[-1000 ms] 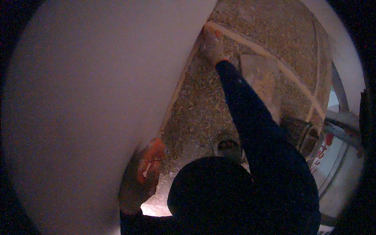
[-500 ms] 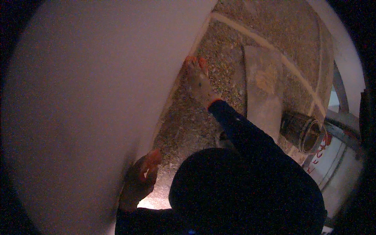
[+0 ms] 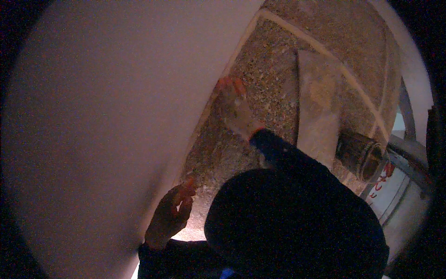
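My right hand (image 3: 238,108) reaches forward to the foot of the pale wall (image 3: 107,102). Its reddish-orange fingertips are slightly apart and rest at the narrow tan strip (image 3: 200,116) along the wall's lower edge. An orange band circles that wrist below the dark sleeve. Closer to me, my left hand (image 3: 168,215) is beside the same strip, thumb and fingers curled together in a pinch with a small gap of light showing through. Whatever it pinches, if anything, is too dark to make out. My dark-clothed knee or body hides part of the floor between the arms.
Speckled floor (image 3: 265,69) runs along the wall, crossed by a pale curved line (image 3: 316,44). A flat greyish sheet (image 3: 320,116) lies to the right. Beyond it are a dark bucket (image 3: 360,156) on its side and a white container (image 3: 390,190) with red marks. Bright light hits the floor near my left hand.
My right hand has slid slightly nearer to me along the wall's foot. My left hand's fingers have shifted a little and separated at the tips. The view has moved slightly.
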A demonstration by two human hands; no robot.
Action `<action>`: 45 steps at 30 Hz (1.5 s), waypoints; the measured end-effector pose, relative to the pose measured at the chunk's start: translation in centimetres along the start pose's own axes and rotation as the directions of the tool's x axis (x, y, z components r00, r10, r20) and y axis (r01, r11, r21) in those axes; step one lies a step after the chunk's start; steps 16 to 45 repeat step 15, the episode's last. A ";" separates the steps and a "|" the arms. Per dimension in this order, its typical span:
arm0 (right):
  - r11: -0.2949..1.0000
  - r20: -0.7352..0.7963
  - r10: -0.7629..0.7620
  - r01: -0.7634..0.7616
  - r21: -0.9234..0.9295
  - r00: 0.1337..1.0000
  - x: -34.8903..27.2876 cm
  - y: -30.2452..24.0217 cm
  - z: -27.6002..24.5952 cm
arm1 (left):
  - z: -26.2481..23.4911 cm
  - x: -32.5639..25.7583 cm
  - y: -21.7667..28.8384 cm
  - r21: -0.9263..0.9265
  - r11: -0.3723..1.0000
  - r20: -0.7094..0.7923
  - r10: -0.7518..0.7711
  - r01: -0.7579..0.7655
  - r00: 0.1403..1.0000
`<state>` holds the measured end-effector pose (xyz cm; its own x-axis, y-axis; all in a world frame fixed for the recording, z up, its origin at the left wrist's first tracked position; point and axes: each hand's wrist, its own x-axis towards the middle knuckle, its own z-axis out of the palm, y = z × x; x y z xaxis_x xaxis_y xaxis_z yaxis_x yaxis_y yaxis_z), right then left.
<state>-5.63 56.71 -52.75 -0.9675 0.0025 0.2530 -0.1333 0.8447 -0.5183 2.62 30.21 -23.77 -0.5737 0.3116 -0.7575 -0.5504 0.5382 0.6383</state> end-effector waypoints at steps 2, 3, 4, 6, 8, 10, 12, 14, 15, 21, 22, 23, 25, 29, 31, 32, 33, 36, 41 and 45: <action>0.980 0.040 -0.008 0.000 0.198 0.999 -1.4 -1.4 -1.2 | -0.2 -0.1 0.4 -0.043 0.998 -0.007 -0.052 0.052 0.999; 0.968 0.024 0.008 -0.013 0.250 1.000 -1.2 -1.0 -1.9 | -0.2 -0.5 0.7 -0.028 0.998 -0.008 -0.052 0.052 0.999; 0.964 -0.013 0.024 -0.019 0.266 1.000 -0.3 0.5 -2.7 | -0.3 -0.8 1.0 0.044 0.999 -0.016 -0.013 0.014 1.000; 0.980 -0.108 0.053 -0.031 0.199 0.993 3.2 4.8 -3.1 | -0.7 -1.0 1.1 0.192 0.979 -0.017 0.066 -0.061 0.998; 0.998 -0.177 0.059 -0.062 -0.013 0.982 9.0 8.2 -2.6 | -1.2 -0.6 0.9 0.258 0.955 -0.012 0.156 -0.147 0.988; 0.974 -0.196 0.063 -0.104 -0.203 0.979 12.1 8.8 -1.4 | -1.3 -0.4 0.1 0.216 0.956 -0.007 0.207 -0.200 0.978; 0.943 -0.198 0.038 -0.100 -0.317 0.979 12.9 7.1 -0.7 | -1.2 -0.7 -0.1 0.181 0.964 -0.017 0.200 -0.194 0.980; 0.983 0.043 0.055 -0.046 -0.180 0.998 9.4 4.0 -2.0 | -0.8 -0.3 0.1 0.153 0.972 -0.029 0.188 -0.181 0.982; 0.990 0.196 0.091 -0.067 -0.128 0.976 7.5 2.1 -3.3 | -1.0 0.1 0.5 0.148 0.972 -0.026 0.187 -0.182 0.982; 0.990 0.196 0.091 -0.067 -0.128 0.976 7.5 2.1 -3.3 | -1.0 0.1 0.5 0.148 0.972 -0.026 0.187 -0.182 0.982; 0.990 0.196 0.091 -0.067 -0.128 0.976 7.5 2.1 -3.3 | -1.0 0.1 0.5 0.148 0.972 -0.026 0.187 -0.182 0.982; 0.990 0.196 0.091 -0.067 -0.128 0.976 7.5 2.1 -3.3 | -1.0 0.1 0.5 0.148 0.972 -0.026 0.187 -0.182 0.982; 0.990 0.196 0.091 -0.067 -0.128 0.976 7.5 2.1 -3.3 | -1.0 0.1 0.5 0.148 0.972 -0.026 0.187 -0.182 0.982; 0.990 0.196 0.091 -0.067 -0.128 0.976 7.5 2.1 -3.3 | -1.0 0.1 0.5 0.148 0.972 -0.026 0.187 -0.182 0.982; 0.990 0.196 0.091 -0.067 -0.128 0.976 7.5 2.1 -3.3 | -1.0 0.1 0.5 0.148 0.972 -0.026 0.187 -0.182 0.982; 0.990 0.196 0.091 -0.067 -0.128 0.976 7.5 2.1 -3.3 | -1.0 0.1 0.5 0.148 0.972 -0.026 0.187 -0.182 0.982; 0.990 0.196 0.091 -0.067 -0.128 0.976 7.5 2.1 -3.3 | -1.0 0.1 0.5 0.148 0.972 -0.026 0.187 -0.182 0.982; 0.990 0.196 0.091 -0.067 -0.128 0.976 7.5 2.1 -3.3 | -1.0 0.1 0.5 0.148 0.972 -0.026 0.187 -0.182 0.982; 0.990 0.196 0.091 -0.067 -0.128 0.976 7.5 2.1 -3.3 | -1.0 0.1 0.5 0.148 0.972 -0.026 0.187 -0.182 0.982; 0.990 0.196 0.091 -0.067 -0.128 0.976 7.5 2.1 -3.3 | -1.0 0.1 0.5 0.148 0.972 -0.026 0.187 -0.182 0.982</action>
